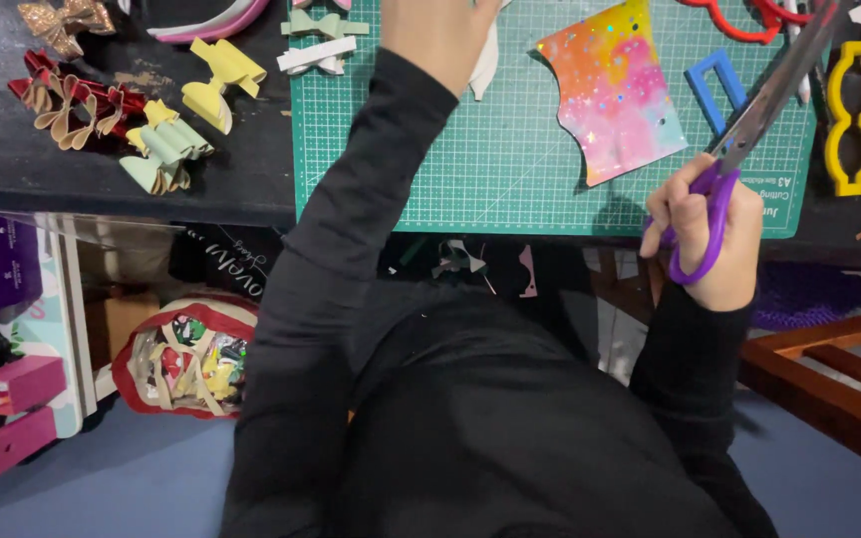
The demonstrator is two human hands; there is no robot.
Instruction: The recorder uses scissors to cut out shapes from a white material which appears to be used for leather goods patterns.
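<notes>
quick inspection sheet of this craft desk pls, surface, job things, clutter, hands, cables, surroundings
surface: green cutting mat on a dark desk
job's things: rainbow sheet lying on the mat, its edges cut in curves; scissors with purple handles
clutter: bows at left; blue template, yellow template and red one at right
grippers: right hand holds the scissors; left hand up on the mat, partly out of frame
cables: nothing seen
surroundings: scrap bag on the floor, wooden frame at right
</notes>
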